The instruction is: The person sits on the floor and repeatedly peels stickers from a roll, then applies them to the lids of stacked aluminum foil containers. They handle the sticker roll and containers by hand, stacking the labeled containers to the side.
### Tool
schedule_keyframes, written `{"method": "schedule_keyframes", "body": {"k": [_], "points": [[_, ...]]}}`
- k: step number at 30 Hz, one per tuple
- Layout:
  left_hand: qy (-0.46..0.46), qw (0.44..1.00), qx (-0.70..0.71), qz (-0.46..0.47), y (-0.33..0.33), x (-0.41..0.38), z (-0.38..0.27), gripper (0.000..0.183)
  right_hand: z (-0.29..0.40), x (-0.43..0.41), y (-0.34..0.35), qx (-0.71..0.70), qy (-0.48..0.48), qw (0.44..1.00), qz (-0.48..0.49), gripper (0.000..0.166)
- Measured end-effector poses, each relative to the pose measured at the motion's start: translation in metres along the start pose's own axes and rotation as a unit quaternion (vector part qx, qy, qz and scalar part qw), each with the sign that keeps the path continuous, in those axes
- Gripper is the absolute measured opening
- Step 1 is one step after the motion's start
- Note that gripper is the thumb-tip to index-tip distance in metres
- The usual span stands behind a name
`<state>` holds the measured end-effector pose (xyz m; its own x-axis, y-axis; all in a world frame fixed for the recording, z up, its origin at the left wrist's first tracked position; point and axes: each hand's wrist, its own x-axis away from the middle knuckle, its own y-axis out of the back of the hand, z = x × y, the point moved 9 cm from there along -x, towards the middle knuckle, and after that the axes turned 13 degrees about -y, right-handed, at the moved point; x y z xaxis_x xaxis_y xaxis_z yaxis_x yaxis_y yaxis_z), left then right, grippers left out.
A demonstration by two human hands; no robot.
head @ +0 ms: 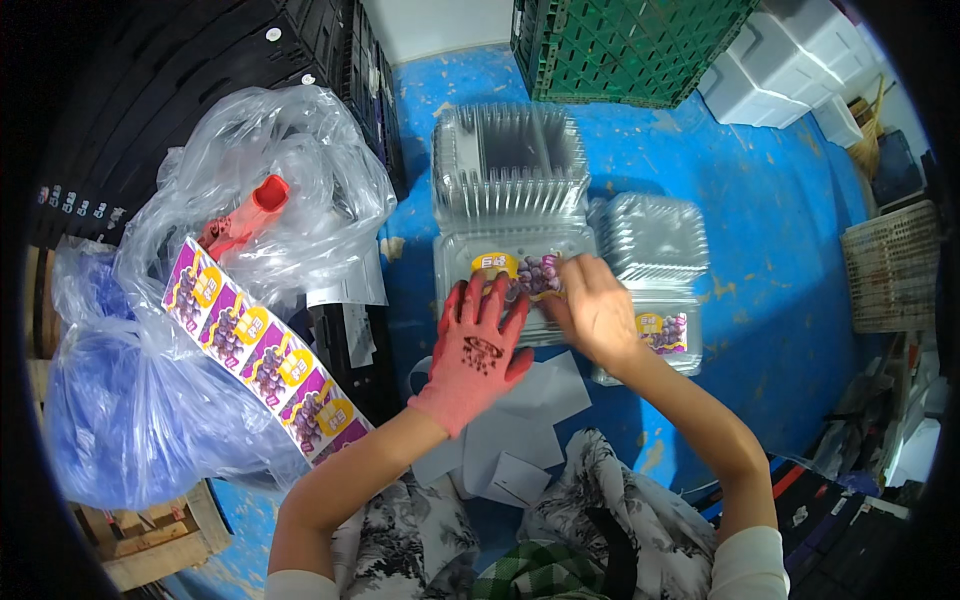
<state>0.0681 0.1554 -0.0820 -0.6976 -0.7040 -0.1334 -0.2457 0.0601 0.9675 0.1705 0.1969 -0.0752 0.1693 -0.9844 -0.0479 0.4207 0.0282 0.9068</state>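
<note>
An open clear plastic clamshell container lies before me, its ribbed half farther away. A purple and yellow grape label sits on its near half. My left hand, in a pink knit glove, rests palm down with spread fingers over the label's left and lower part. Bare, my right hand is at the label's right end, slightly blurred; its curled fingertips hide that edge, and I cannot see whether they pinch it. To the right is another clear clamshell bearing a similar grape label.
A strip of grape labels slants across plastic bags at left, beside a red glove. Black crates are stacked behind them. White paper pieces lie below my hands. A green crate and white foam boxes stand farther off.
</note>
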Motion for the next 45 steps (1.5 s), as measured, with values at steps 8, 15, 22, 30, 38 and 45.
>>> {"method": "schedule_keyframes", "body": {"k": [8,15,22,30,38,45], "points": [[-0.069,0.988,0.136,0.037,-0.007,0.043,-0.059,0.046,0.023,0.028,-0.01,0.064,0.182,0.981,-0.008,0.06],[-0.081,0.988,0.131,0.029,-0.01,0.048,-0.061,0.047,0.029,0.021,0.029,0.008,0.172,0.984,-0.051,0.046],[-0.024,0.998,-0.021,-0.051,0.015,0.01,-0.025,0.058,0.025,0.009,0.05,0.009,0.212,0.965,-0.156,0.033],[-0.013,0.997,-0.077,0.022,-0.019,0.001,0.006,0.056,0.015,0.002,0.06,0.058,0.195,0.953,-0.223,0.037],[-0.028,0.996,-0.082,0.008,-0.018,-0.007,0.006,0.055,0.02,-0.007,0.144,-0.015,0.178,0.919,-0.352,0.036],[-0.016,0.998,-0.052,-0.035,0.003,0.012,0.005,0.051,-0.044,0.032,0.244,0.002,0.109,0.902,-0.418,0.036]]}}
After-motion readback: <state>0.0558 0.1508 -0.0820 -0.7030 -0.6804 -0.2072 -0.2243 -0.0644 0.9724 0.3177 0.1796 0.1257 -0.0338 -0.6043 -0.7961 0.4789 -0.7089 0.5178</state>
